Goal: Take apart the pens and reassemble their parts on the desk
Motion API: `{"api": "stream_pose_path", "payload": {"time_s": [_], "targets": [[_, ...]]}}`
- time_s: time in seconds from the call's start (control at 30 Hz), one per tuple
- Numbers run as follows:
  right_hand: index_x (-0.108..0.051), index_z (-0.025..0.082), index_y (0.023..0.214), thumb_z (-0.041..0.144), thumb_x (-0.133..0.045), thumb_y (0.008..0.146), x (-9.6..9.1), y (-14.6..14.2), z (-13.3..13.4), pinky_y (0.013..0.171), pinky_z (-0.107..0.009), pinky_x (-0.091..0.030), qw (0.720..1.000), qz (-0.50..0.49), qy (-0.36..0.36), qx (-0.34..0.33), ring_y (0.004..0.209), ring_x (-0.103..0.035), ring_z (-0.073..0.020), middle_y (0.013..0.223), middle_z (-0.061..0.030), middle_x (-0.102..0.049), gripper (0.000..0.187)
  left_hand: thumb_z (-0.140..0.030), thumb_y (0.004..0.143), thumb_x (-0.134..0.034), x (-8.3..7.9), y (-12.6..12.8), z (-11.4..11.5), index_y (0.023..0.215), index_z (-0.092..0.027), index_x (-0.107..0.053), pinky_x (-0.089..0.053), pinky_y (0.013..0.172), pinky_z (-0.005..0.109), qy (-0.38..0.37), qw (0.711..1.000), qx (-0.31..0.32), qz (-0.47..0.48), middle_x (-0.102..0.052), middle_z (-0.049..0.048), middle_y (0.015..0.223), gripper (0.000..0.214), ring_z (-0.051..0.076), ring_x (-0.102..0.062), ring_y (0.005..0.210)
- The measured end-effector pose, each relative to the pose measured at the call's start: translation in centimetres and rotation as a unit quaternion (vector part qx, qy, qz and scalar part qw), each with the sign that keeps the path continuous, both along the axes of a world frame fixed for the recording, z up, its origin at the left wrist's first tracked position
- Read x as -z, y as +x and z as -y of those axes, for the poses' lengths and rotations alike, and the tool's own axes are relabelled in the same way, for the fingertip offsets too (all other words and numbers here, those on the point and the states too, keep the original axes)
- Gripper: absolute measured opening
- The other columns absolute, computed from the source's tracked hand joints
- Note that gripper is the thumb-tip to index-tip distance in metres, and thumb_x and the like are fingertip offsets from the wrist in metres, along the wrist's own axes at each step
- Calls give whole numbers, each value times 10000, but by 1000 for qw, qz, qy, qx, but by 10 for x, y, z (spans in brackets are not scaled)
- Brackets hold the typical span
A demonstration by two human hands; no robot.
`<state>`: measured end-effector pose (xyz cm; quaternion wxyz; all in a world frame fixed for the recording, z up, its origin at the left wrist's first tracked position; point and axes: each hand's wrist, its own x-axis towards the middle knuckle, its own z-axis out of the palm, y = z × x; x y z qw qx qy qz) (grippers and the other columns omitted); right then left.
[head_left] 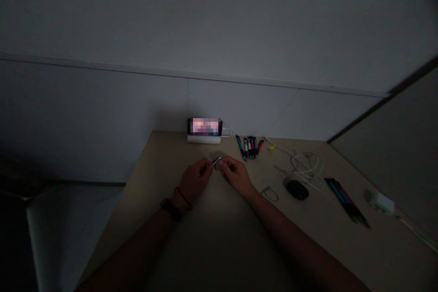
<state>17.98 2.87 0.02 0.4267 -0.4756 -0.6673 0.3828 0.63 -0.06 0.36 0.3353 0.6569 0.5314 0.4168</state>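
My left hand (198, 174) and my right hand (236, 173) meet over the middle of the table, fingertips almost touching. Between them is a small, thin, pale stick-like piece (216, 161), tilted up to the right. Both hands pinch it, the left at its lower end and the right at its upper end. Something dark shows beside it, too small and dim to name. A dark watch and a thin band sit on my left wrist. Just behind my hands, several pens (251, 147) in blue, white, red and black lie side by side.
A lit phone (205, 127) leans at the back on a white block (204, 139). To the right lie a tangled white cable (304, 166), a black mouse (297, 190), a thin loop of cord (270, 194), more pens or pencils (346, 201) and a white adapter (381, 203). A wall borders the table (205, 246).
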Motion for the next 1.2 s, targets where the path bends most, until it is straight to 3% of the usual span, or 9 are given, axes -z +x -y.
{"api": "stream_pose_path", "payload": {"time_s": [0.37, 0.6, 0.77, 1.0, 1.1, 1.2], "targets": [[-679, 186, 710, 697, -668, 757, -1, 4, -6, 463, -248, -340, 997, -55, -55, 0, 475, -437, -113, 542, 13, -561, 513, -426, 949, -528, -1, 1, 3, 886, -213, -700, -354, 616, 257, 0, 998, 25, -58, -647, -9, 713, 281, 147, -552, 655], [-736, 195, 764, 666, -774, 679, -7, 3, -6, 490, -254, -397, 991, -89, -79, -65, 511, -514, -127, 611, -11, -668, 480, -427, 961, -509, 0, 1, 2, 881, -195, -698, -356, 610, 252, -2, 998, 26, -56, -628, -9, 692, 310, 143, -549, 643], [-675, 203, 688, 622, -777, 736, 0, 4, -9, 471, -236, -379, 979, -185, -88, -7, 475, -497, -110, 553, 12, -628, 434, -430, 957, -510, -1, 1, 2, 860, -194, -682, -343, 588, 251, -10, 999, 21, -36, -591, -24, 642, 307, 140, -537, 614], [-660, 204, 811, 563, -834, 689, 9, 9, -18, 468, -237, -437, 927, -344, -96, 116, 487, -573, -123, 648, 8, -687, 417, -441, 992, -447, 2, -1, 1, 887, -180, -669, -383, 608, 256, 0, 998, -12, 68, -574, -23, 619, 359, 142, -548, 601], [-698, 186, 996, 562, -795, 728, 9, 9, -19, 439, -228, -384, 939, -313, -97, 107, 450, -514, -104, 629, 22, -673, 472, -442, 1005, -425, 3, -1, -1, 918, -178, -655, -404, 622, 259, 6, 991, -59, 118, -616, -8, 648, 361, 147, -553, 608], [-670, 164, 1162, 540, -762, 760, 9, 8, -17, 424, -231, -325, 972, -200, -82, 92, 415, -444, -96, 589, 42, -646, 558, -447, 1014, -406, 1, -1, -2, 892, -182, -617, -441, 679, 269, 22, 980, -110, 166, -670, 14, 702, 360, 157, -584, 661]]}}
